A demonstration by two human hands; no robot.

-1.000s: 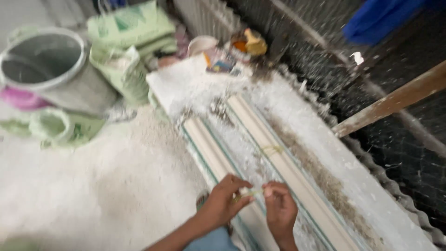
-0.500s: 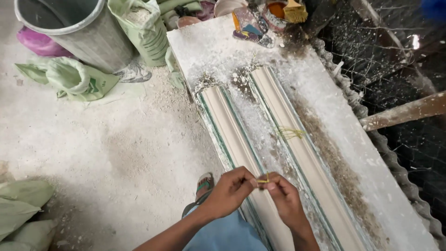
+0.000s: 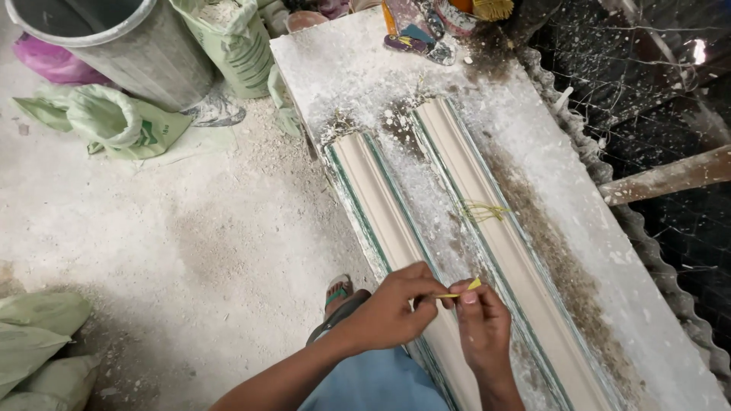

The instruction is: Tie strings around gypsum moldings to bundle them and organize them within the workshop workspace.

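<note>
While both forearms reach forward from the lower edge of the head view, the left hand (image 3: 392,308) and right hand (image 3: 481,323) meet fingertip to fingertip above the long white plaster-dusted workbench (image 3: 579,190). Each hand is curled, thumb and forefinger pinched on a thin yellow fibre strand (image 3: 459,290), which runs between them with its free end angled up past the right thumb. Directly beneath the hands lie two long cream cornice mouldings (image 3: 381,205) set side by side in green-edged moulds. A loose tuft of yellow fibre (image 3: 485,211) rests on the strip between the mouldings, beyond the hands. Left of the bench stand a grey metal bucket (image 3: 122,46) and a pale green sack (image 3: 232,42). A sandalled foot (image 3: 339,291) shows beside the left wrist.
</note>
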